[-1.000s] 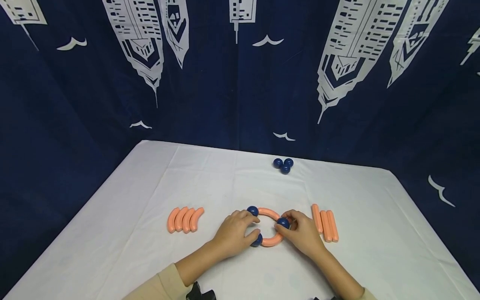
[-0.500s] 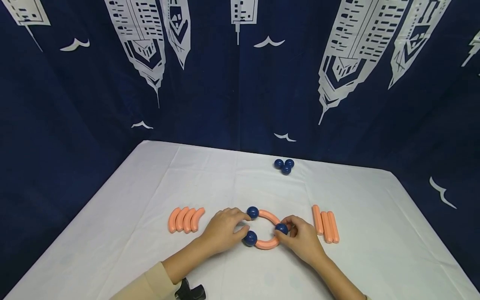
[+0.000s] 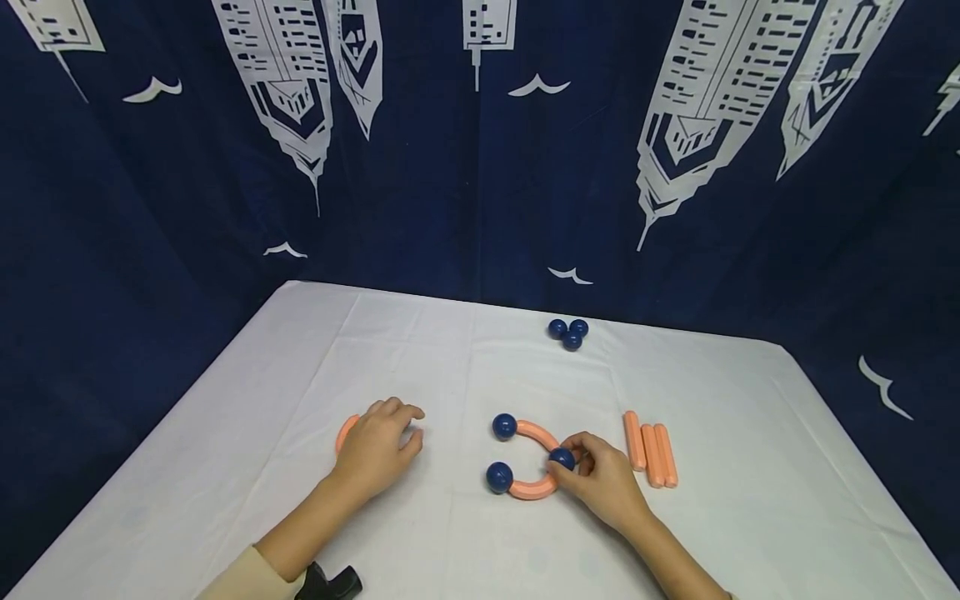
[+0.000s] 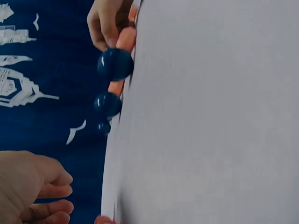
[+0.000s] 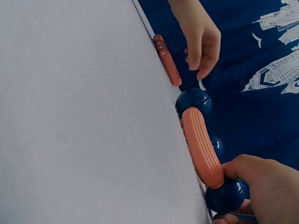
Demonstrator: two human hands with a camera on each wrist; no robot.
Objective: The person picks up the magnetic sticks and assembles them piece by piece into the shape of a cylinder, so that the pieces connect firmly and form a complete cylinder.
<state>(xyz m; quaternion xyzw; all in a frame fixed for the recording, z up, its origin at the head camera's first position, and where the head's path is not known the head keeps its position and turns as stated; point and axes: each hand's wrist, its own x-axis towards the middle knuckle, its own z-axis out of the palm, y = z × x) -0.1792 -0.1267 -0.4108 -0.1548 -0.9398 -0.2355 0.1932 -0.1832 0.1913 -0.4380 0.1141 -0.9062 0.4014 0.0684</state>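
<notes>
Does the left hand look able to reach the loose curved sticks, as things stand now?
Probably yes: the left hand appears to hold nothing and is right by the curved sticks, with nothing visible between them.

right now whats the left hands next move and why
Perhaps lower the left hand onto the curved orange pieces and pinch one: it hovers above them, while the right hand pinches the middle blue ball of an arc whose end balls stand apart.

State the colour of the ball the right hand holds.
Dark blue; the ball shows best in the right wrist view.
</notes>
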